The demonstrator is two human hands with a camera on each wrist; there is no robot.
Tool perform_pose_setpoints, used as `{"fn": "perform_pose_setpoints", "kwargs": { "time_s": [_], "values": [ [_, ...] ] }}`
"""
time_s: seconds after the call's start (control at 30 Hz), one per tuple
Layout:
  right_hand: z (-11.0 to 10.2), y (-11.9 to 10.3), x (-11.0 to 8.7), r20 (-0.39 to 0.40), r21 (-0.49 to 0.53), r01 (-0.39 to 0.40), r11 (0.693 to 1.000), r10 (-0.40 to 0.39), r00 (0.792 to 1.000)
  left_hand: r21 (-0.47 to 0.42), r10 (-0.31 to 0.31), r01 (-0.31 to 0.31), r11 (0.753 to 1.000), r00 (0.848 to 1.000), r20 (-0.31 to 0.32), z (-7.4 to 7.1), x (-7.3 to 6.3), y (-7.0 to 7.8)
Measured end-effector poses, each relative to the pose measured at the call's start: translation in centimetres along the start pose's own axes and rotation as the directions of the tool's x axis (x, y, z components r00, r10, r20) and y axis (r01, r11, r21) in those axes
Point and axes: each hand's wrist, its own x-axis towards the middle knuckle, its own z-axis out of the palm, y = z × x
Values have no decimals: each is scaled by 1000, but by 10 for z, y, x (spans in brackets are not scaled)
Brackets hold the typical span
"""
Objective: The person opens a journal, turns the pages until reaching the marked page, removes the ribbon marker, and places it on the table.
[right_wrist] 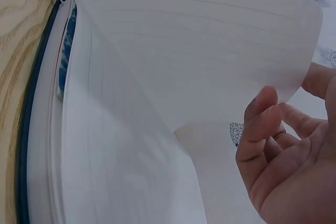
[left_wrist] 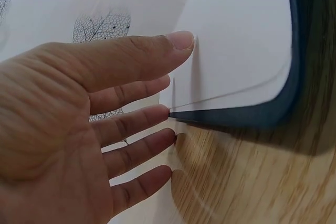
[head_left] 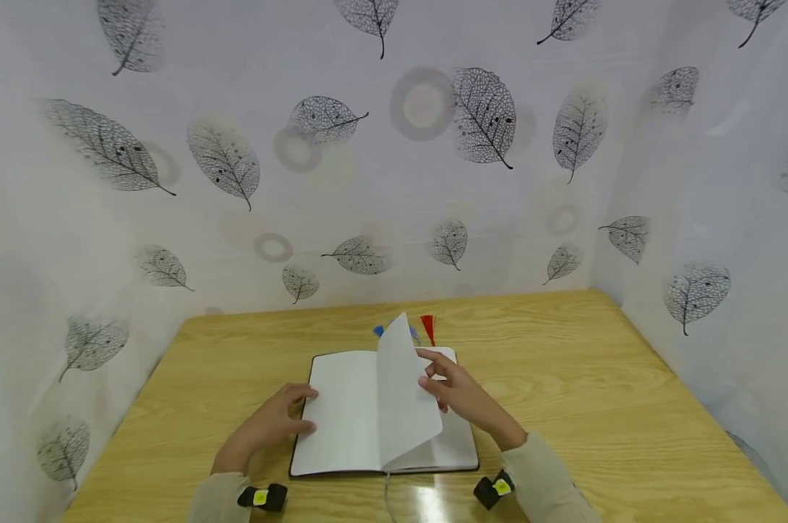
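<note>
An open notebook (head_left: pixel 341 418) with a dark cover and pale pages lies on the table. One page (head_left: pixel 405 407) stands raised and curved above its right half, showing faint ruled lines in the right wrist view. My right hand (head_left: pixel 462 396) pinches the outer edge of this page between thumb and fingers. At the notebook's left edge rests my left hand (head_left: pixel 272 421), thumb on the page and the other fingers spread along the side. Between the pages, a blue patterned strip (right_wrist: pixel 66 56) shows at the lower edge.
A blue tassel (head_left: pixel 378 330) and a red tassel (head_left: pixel 428 328) stick out beyond the notebook's top edge. From its bottom edge a thin cord (head_left: pixel 388 497) hangs toward me. Leaf-printed cloth (head_left: pixel 367 189) stands around the back and sides of the wooden table (head_left: pixel 563 378).
</note>
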Motion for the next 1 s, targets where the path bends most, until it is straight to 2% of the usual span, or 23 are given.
{"fn": "perform_pose_setpoints", "kwargs": {
  "time_s": [0.27, 0.33, 0.5, 0.67, 0.77, 1.0],
  "values": [
    [11, -7, 5, 94, 75, 56, 996, -63, 994, -24, 21, -21, 1000, 1000, 1, -5, -3, -4],
    [16, -8, 7, 113, 85, 50, 995, -59, 992, -32, 22, -21, 999, 1000, 0, -7, -3, -6],
    [34, -5, 17, 131, 22, -2, 1000, -1, 991, -67, 26, -25, 997, 1000, 7, -10, -2, -12],
    [52, 1, 25, 144, -37, -57, 998, 62, 988, -132, 72, -66, 989, 997, 41, -17, -2, -19],
    [61, 4, 28, 142, -66, -58, 996, 67, 988, -165, 98, -87, 982, 993, 65, -21, -3, -22],
    [77, 10, 32, 130, -160, -41, 986, 62, 990, -177, 90, -76, 981, 993, 73, -25, -4, -25]
  ]
}}
